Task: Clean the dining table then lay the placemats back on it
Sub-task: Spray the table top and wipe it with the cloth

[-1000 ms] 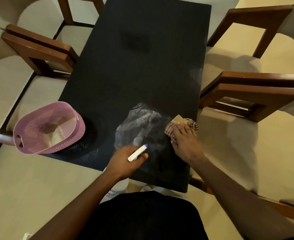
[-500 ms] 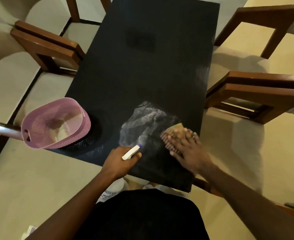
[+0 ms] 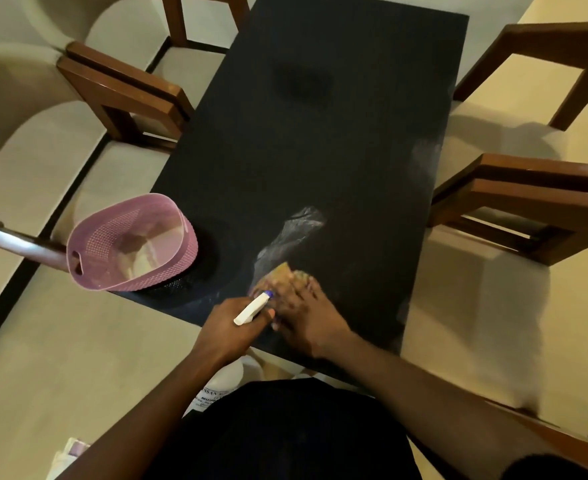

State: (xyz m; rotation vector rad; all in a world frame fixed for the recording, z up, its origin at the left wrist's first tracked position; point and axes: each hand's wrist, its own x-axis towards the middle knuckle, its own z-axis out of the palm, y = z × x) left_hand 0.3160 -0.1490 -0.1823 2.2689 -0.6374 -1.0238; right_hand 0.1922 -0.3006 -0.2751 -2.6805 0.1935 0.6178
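Left grip clasps a spray bottle; right grip, spread wide, presses a cloth near six o'clock on the table.

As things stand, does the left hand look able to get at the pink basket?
Probably yes: nothing lies between the left hand and the pink basket on the table. But that hand grips a spray bottle, so taking hold would be awkward.
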